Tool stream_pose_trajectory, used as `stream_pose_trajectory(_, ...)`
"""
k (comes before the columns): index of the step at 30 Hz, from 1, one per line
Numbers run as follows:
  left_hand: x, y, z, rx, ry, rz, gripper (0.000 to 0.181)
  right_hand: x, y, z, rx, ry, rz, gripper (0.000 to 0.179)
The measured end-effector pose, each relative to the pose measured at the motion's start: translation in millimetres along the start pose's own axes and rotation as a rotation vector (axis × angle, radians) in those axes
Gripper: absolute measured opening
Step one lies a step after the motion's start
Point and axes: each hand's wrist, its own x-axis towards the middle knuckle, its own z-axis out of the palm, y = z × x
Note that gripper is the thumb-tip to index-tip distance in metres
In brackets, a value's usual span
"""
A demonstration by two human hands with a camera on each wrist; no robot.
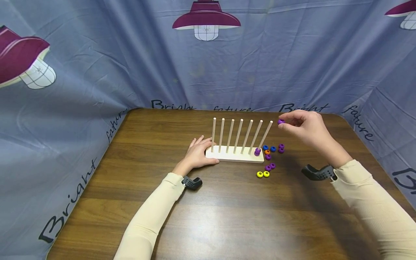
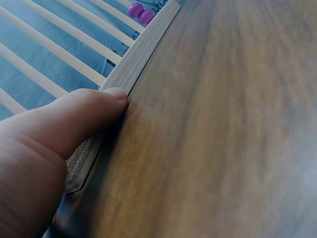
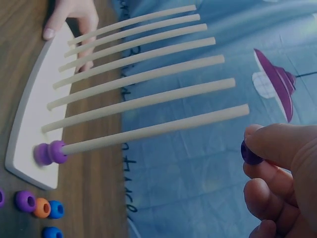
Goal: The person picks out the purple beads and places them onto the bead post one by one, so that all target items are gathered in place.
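My left hand (image 1: 197, 154) grips the left end of a pale wooden peg stand (image 1: 234, 156), thumb (image 2: 94, 111) along its front edge and fingers behind. Several upright rods line the stand. Around the foot of the rightmost rod (image 3: 158, 130) sit two purple beads (image 1: 257, 151), one on top of the other. Up beside that rod's tip, my right hand (image 1: 307, 126) pinches another purple bead (image 3: 251, 152) between thumb and fingertips. A small gap shows between this bead and the rod tip in the right wrist view.
Loose beads lie on the brown wooden table (image 1: 221, 216) to the right of the stand: yellow ones (image 1: 263, 174), an orange one (image 1: 267, 152), blue ones (image 1: 269, 148) and several purple ones (image 1: 281, 148). A printed blue curtain (image 1: 266, 68) hangs behind the table and at its sides.
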Motion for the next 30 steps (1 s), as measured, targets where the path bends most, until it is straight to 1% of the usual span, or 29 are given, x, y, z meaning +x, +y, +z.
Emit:
stream_pose_trajectory(10, -0.6, 1.0, -0.4, -0.01, 0.005, -0.004, 0.063, 9.9, -15.2, -3.1, 0.003, -0.008, -0.033, 0.018)
stream_pose_trajectory(15, -0.2, 0.8, -0.4, -0.01, 0.008, -0.002, 0.062, 12.4, -17.3, -0.8, 0.015, -0.004, -0.071, 0.019)
stream_pose_trajectory(19, -0.2, 0.8, -0.5, -0.011, 0.006, -0.003, 0.062, 12.6, -18.3, 1.1, 0.021, -0.013, -0.076, 0.019)
stream_pose_trajectory(26, -0.2, 1.2, -0.4, -0.009, 0.006, -0.005, 0.063, 13.4, -20.1, 4.9, -0.002, -0.018, -0.079, 0.019)
stream_pose_trajectory(30, 0.2, 1.2, -0.1, -0.006, 0.007, -0.004, 0.063, 12.3, -21.5, 5.9, 0.0, -0.033, -0.1, 0.02)
